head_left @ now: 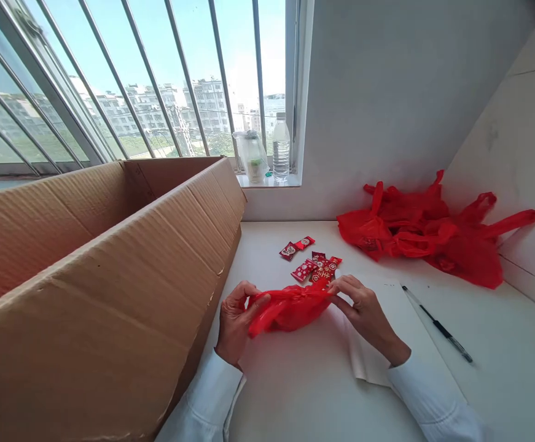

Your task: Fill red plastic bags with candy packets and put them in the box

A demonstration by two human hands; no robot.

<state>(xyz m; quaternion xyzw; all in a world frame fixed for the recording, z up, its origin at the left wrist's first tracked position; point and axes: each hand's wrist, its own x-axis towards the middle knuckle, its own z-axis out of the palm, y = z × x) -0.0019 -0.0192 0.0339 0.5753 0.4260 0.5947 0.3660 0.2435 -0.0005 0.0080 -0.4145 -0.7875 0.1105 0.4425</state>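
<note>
Between my two hands a thin red plastic bag (292,312) is stretched sideways above the white table. My left hand (239,316) pinches its left end, thumb on top. At the other end my right hand (362,310) grips the bag's edge between thumb and fingers. Just beyond the bag lie several small red patterned packets (304,270), some overlapping; the nearest ones are partly hidden by the bag. A sheet of white paper (414,344) lies under and beside my right forearm.
A large open cardboard box (124,294) fills the left side. More red plastic bags (414,227) lie heaped at the back right. A black pen (437,325) rests on the right. On the window sill stand a water bottle (281,150) and a bagged cup (251,158).
</note>
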